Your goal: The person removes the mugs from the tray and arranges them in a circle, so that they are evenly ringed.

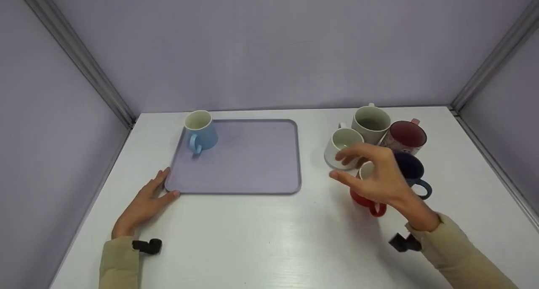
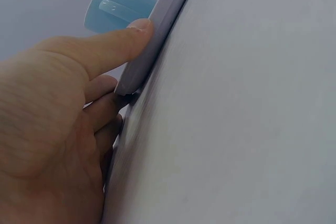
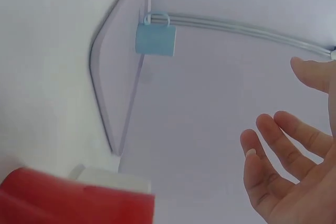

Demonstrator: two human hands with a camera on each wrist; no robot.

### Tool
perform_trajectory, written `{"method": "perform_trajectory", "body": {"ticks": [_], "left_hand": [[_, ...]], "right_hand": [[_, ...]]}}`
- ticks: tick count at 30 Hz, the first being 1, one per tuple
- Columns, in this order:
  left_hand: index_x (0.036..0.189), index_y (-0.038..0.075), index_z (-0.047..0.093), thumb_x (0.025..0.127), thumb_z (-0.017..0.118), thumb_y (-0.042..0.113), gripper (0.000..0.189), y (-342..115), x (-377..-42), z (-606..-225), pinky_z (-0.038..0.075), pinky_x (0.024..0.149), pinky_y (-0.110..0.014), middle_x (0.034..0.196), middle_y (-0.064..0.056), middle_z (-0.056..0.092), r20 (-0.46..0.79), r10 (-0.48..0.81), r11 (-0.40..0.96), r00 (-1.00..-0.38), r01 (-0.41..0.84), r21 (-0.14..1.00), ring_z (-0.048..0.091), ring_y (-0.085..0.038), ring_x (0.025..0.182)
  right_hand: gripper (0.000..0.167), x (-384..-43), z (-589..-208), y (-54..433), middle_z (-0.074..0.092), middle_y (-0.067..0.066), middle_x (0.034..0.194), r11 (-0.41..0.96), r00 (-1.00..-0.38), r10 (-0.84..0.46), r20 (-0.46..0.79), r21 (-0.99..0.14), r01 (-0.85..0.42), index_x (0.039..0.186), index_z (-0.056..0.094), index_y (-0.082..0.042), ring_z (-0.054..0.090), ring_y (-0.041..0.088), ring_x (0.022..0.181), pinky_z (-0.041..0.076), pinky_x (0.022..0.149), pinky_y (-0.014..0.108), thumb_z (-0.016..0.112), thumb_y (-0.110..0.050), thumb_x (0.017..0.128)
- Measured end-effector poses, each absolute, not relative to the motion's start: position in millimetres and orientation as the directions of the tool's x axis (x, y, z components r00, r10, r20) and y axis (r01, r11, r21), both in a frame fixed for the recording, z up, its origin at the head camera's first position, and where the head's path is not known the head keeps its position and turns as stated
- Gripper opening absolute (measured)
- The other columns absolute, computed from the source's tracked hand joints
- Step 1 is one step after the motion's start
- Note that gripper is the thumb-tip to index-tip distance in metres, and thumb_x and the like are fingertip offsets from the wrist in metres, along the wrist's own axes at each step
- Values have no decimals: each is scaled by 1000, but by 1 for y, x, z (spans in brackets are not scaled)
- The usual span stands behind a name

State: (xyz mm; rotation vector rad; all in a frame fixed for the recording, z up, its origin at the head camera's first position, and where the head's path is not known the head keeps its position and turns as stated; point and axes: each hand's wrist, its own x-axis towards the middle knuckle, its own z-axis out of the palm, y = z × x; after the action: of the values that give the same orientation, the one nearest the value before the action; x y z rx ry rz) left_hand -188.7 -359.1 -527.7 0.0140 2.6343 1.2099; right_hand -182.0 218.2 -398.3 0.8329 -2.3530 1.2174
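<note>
My left hand (image 1: 145,202) rests at the near left corner of a lilac tray (image 1: 248,162). Its thumb touches the front rim and its fingers lie along the left side, as the left wrist view also shows. A light blue mug (image 1: 204,137) stands upright at the tray's back left. On the right, my right hand (image 1: 379,177) hovers over the mugs, thumb and fingers spread apart with nothing between them. Below it is a red mug (image 1: 360,198), partly covered by the hand. Just beyond the fingertips stands a white mug (image 1: 343,138) with a flared base.
Behind the hand are a larger white mug (image 1: 370,122), a patterned mug with a red inside (image 1: 406,137) and a dark blue mug (image 1: 410,167), standing close together. A lilac wall (image 1: 286,49) rises behind the white table (image 1: 252,238), with side panels left and right.
</note>
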Motion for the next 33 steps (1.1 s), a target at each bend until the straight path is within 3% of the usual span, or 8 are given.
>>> {"method": "perform_trajectory", "body": {"ticks": [7, 12, 17, 22, 29, 33], "left_hand": [[173, 20, 15, 104, 67, 52, 93, -358, -191, -527, 2, 130, -72, 179, -20, 1, -195, 117, 650, -974, -73, 757, -3, -49, 165], [173, 19, 15, 104, 67, 51, 92, -356, -194, -528, 3, 130, -71, 179, -21, 1, -180, 136, 642, -974, -52, 765, -3, -48, 165], [173, 20, 16, 104, 67, 51, 92, -358, -195, -528, 3, 130, -72, 179, -20, 2, -173, 137, 643, -975, -45, 764, -2, -49, 165], [173, 19, 15, 104, 67, 52, 92, -360, -190, -528, 3, 129, -74, 179, -22, 2, -188, 127, 655, -974, -60, 753, -2, -50, 164], [173, 18, 17, 104, 68, 52, 92, -357, -190, -530, 5, 129, -74, 179, -23, 3, -181, 130, 651, -975, -54, 758, 0, -50, 164], [173, 18, 17, 104, 67, 52, 93, -358, -187, -530, 4, 129, -74, 179, -22, 2, -189, 121, 644, -975, -68, 762, -1, -50, 164]], "right_hand": [[28, -219, -382, 148, 79, -5, 98, 350, -692, -451, 564, -601, -719, 104, 80, -12, 75, 15, 86, 63, 69, 36, 92, -25, 83], [33, -239, -375, 96, 78, 0, 103, 324, -688, -508, 518, -625, -710, 108, 78, -9, 75, 15, 88, 63, 73, 34, 89, -32, 87], [32, -258, -380, 44, 78, 4, 105, 282, -694, -472, 544, -652, -704, 109, 78, -7, 76, 19, 89, 65, 76, 35, 86, -32, 90], [28, -275, -395, -6, 78, 7, 106, 221, -735, -406, 543, -722, -656, 109, 78, -5, 76, 22, 88, 66, 77, 41, 85, -26, 92], [27, -299, -420, -61, 79, 10, 109, 254, -823, -309, 477, -792, -555, 111, 78, -4, 75, 17, 83, 62, 74, 19, 84, -23, 94], [23, -304, -435, -89, 79, 8, 108, 241, -894, -227, 385, -867, -435, 111, 79, -6, 75, 19, 86, 61, 75, 16, 83, -23, 96]]}}
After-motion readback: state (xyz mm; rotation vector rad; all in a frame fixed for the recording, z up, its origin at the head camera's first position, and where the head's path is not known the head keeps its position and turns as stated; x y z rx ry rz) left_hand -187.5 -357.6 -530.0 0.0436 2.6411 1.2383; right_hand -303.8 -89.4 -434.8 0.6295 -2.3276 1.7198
